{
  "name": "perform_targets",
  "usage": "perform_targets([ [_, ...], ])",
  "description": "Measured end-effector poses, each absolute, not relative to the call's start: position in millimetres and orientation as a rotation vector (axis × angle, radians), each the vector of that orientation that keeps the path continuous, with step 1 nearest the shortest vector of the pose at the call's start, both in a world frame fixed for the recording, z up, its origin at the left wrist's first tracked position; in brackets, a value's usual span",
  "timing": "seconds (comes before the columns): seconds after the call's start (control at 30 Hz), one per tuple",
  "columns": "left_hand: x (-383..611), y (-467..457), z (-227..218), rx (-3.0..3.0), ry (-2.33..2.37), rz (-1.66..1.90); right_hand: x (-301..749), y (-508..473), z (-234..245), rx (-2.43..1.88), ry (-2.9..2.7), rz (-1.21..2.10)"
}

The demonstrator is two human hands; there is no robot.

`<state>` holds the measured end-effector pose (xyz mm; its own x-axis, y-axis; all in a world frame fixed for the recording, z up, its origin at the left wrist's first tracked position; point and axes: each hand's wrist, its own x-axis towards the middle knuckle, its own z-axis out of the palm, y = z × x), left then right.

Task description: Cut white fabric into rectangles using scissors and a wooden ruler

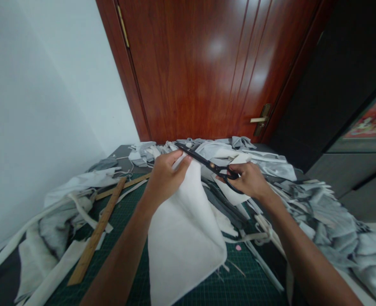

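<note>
A white fabric panel [184, 238] is being pinched at its upper edge by the left hand [167, 176], the grip being closed on the cloth, and the panel is hanging toward 6 o'clock over a green cutting mat [235, 272]. Black tailor's scissors [207, 164] are being held by the right hand [250, 180], the grip being closed around the handles. The blades are being directed toward 10 o'clock and are passing just above the left fingers [178, 160]; whether they are parted cannot be determined. A smaller white fabric piece [231, 191] is being overlapped by the lower scissor handle.

All directions are being taken from the view centre. Grey and white fabric offcuts [331, 221] are being carried in heaps at 3 o'clock, and further offcuts [213, 146] are being piled at 12 o'clock. A wooden ruler [94, 231] is being supported on the mat at 8 o'clock, lying at a slant. A red-brown wooden door [188, 63] with a brass lever handle [260, 120] is being seen beyond the desk [119, 151] at 12 o'clock, and a white wall [41, 85] is being seen at 9 o'clock.
</note>
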<state>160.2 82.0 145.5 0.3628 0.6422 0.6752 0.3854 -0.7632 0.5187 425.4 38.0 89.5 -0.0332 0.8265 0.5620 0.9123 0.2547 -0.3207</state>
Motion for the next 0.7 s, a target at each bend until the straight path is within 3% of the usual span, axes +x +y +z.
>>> perform_targets([
  [0.7, 160.4, 81.5, 145.8, 2.347, 0.924, 1.339, 424.7, 37.5, 89.5, -1.582, -1.893, -0.094],
])
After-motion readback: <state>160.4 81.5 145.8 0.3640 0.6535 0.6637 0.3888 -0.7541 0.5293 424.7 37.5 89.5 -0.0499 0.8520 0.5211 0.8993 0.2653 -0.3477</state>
